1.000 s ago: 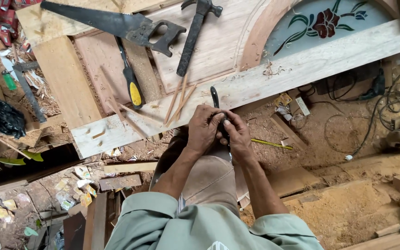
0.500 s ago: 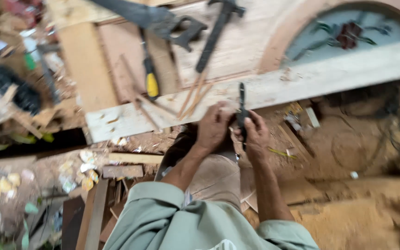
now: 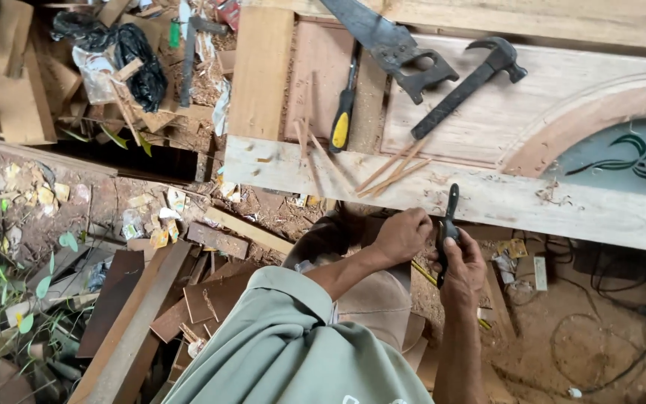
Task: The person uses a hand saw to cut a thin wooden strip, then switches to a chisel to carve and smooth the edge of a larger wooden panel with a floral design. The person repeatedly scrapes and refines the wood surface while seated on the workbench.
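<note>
My right hand (image 3: pixel 463 263) is closed around a slim black-handled tool (image 3: pixel 451 212) whose tip points up at the pale edge of a wooden door (image 3: pixel 562 206) lying flat. My left hand (image 3: pixel 401 235) is just to its left, fingers curled, knuckles near the door's edge; I see nothing clearly in it. Several thin wooden slivers (image 3: pixel 394 166) lie on the door above my hands. Higher on the door rest a yellow-and-black screwdriver (image 3: pixel 343 120), a hand saw (image 3: pixel 390 45) and a black claw hammer (image 3: pixel 463 86).
The door carries a flower-patterned glass pane (image 3: pixel 637 161) at the right. Wood offcuts and planks (image 3: pixel 136 314) litter the dirt floor at the left. A black bag (image 3: pixel 140 60) sits among scraps at top left. Cables (image 3: pixel 607 329) lie at the lower right.
Both hands were clasped together on the black tool; now my left hand has come off it and sits slightly apart. The view has swung so the door sits further right.
</note>
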